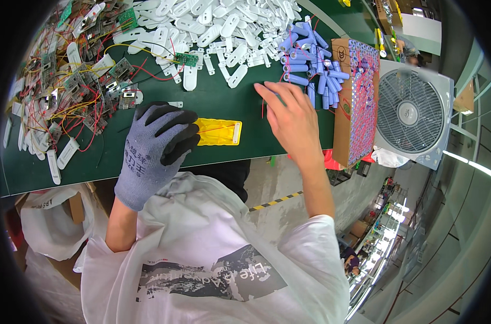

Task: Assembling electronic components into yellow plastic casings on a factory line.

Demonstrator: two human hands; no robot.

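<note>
At far left, a tangled heap of green circuit boards with red and yellow wires point(75, 83) lies over white plastic parts on the dark green tabletop point(237, 102); these boards look wired already, yet sit loose. Next, at the near edge, the left hand, in a grey knitted glove with black-coated fingers point(156, 143), curls over the left end of a shallow yellow plastic piece point(215, 140); whether it grips that piece cannot be told. The yellow piece lies near the middle of the table's near edge, a red wire across it, its visible part showing no board or cell, so its work seems at an early stage. Beyond it, a large pile of elongated white plastic casings point(209, 35) appears unused. To the right, the bare right hand point(295, 121) has its fingers loosely apart, nothing visibly gripped, just short of a pile of blue-purple cylindrical cells point(296, 79). Farther right, a brown cardboard box point(341, 132) is packed with more cylinders; much evidently is left to do.
</note>
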